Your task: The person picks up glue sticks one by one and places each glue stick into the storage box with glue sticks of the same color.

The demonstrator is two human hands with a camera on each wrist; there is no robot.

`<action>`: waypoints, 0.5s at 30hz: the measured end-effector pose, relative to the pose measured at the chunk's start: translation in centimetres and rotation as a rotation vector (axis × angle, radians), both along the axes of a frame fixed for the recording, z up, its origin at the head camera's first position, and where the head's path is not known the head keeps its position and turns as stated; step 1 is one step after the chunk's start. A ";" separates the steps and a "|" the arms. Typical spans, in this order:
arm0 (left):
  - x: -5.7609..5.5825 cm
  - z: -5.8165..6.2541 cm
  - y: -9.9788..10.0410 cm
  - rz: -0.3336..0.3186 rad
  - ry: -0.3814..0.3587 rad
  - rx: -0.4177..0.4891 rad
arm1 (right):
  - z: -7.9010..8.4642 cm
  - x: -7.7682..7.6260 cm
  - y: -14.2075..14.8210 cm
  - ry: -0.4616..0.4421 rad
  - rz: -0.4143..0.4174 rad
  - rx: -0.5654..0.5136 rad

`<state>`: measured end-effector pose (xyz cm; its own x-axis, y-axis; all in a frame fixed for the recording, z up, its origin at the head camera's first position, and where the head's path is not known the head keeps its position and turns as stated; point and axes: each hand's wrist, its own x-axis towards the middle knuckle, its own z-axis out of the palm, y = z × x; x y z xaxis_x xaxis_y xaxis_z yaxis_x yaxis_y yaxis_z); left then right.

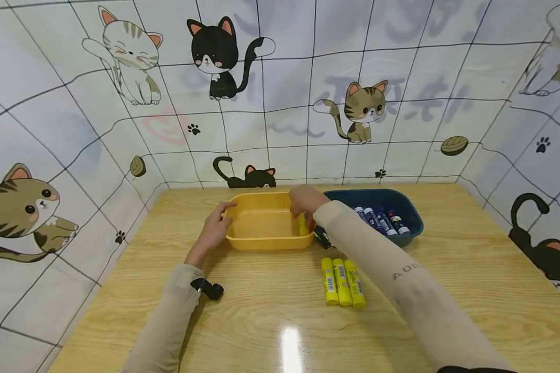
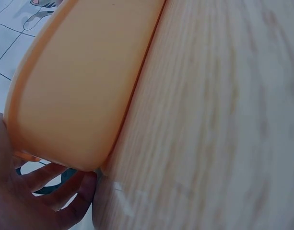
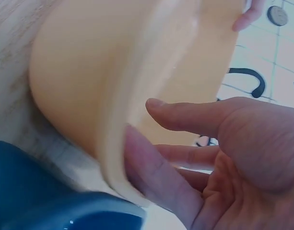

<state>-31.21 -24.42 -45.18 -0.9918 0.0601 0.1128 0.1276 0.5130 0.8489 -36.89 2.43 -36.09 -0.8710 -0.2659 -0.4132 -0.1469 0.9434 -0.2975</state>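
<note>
In the head view, my left hand holds the left end of a yellow plastic bin; the left wrist view shows fingers against its outer end wall. My right hand reaches over the bin's right end. Just under it, a yellow glue stick stands inside the bin near that end. In the right wrist view, thumb and fingers are spread apart at the rim, with nothing visible between them. Three yellow glue sticks lie side by side on the table in front.
Right of the yellow bin stands a dark blue bin holding several blue-and-white glue sticks, partly covered by my right sleeve. A cat-print sheet hangs behind the wooden table and along both sides.
</note>
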 end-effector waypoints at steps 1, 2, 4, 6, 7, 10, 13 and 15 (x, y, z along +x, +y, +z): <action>0.1 0.0 0.1 0.001 -0.004 0.003 | 0.3 0.1 0.1 0.014 0.020 0.001; 0.1 0.1 0.1 0.001 -0.008 0.005 | 0.5 0.2 0.2 0.029 0.043 0.002; 0.1 0.0 0.1 0.004 -0.009 0.004 | 1.0 0.4 0.6 0.052 0.071 -0.009; 0.1 0.0 0.1 0.004 -0.010 0.001 | 1.4 0.7 1.1 0.078 0.107 -0.017; 0.1 0.0 0.1 0.005 -0.010 -0.001 | 1.6 0.8 1.4 0.089 0.125 -0.025; 0.2 0.0 0.1 0.007 -0.010 -0.007 | 2.1 1.5 2.5 0.124 0.172 -0.053; 0.2 0.0 0.1 0.013 -0.004 -0.005 | 2.7 2.3 3.9 0.150 0.192 -0.101; 0.2 -0.1 0.1 0.013 -0.003 -0.006 | 3.2 3.1 4.9 0.169 0.200 -0.137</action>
